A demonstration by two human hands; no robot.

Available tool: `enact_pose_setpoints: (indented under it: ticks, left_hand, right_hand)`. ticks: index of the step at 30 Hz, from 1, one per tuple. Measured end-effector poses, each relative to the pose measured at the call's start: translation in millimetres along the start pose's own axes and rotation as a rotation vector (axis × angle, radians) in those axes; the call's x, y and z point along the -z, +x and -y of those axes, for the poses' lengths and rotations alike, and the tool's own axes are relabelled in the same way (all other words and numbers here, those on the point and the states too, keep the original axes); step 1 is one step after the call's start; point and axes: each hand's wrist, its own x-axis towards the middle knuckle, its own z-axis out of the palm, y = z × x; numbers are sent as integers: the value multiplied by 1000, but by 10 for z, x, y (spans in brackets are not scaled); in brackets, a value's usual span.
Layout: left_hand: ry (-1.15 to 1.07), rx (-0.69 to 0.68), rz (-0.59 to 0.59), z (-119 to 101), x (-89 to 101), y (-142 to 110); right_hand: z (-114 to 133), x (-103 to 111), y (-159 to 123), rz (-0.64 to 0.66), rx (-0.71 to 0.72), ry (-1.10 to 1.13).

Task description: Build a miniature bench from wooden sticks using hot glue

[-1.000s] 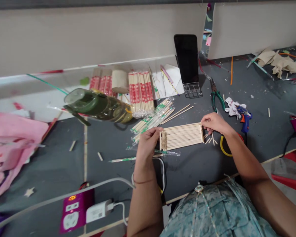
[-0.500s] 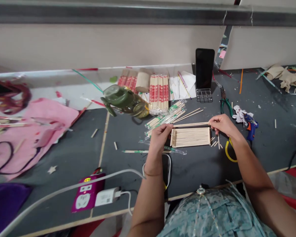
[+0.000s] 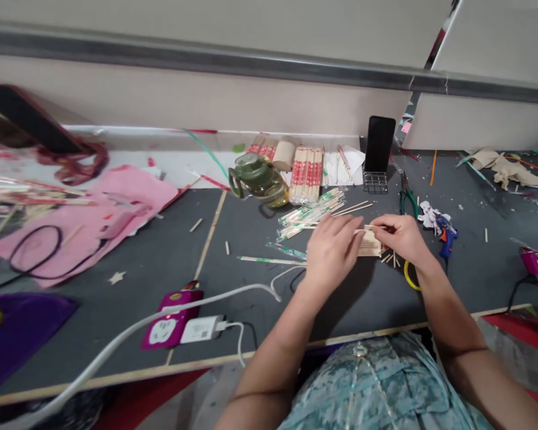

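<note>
A flat panel of glued wooden sticks lies on the dark grey table. My left hand rests flat over most of the panel, fingers stretched out. My right hand is closed at the panel's right end and pinches a single thin stick that runs along the panel's far edge. Short stick offcuts lie just under my right hand.
Wrapped chopstick packs and red-printed bundles lie behind the panel, beside a green glass teapot. A phone on a wire stand, green pliers, a blue glue gun, a power strip with charger and pink material are around.
My left hand moved from the panel's left end to lie flat on top of it. My right hand brought the single stick against the far edge. The camera tilted up and left.
</note>
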Motion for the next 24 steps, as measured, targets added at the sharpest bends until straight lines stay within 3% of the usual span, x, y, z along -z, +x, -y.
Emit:
enact_pose_setpoints:
  ticks: [5, 13, 19, 24]
  left_hand:
    - [-21, 55, 52, -142, -93, -79]
    - [-252, 127, 138, -218, 5, -174]
    - [-397, 173, 229, -274, -113, -345]
    - [-442, 230, 231, -332, -254, -643]
  right_hand:
    - [123, -78, -225, -4, 120, -120]
    - [174, -61, -490, -13, 262, -279]
    - [108, -81, -763, 30, 260, -281]
    - [-268, -61, -995, 125, 95, -78]
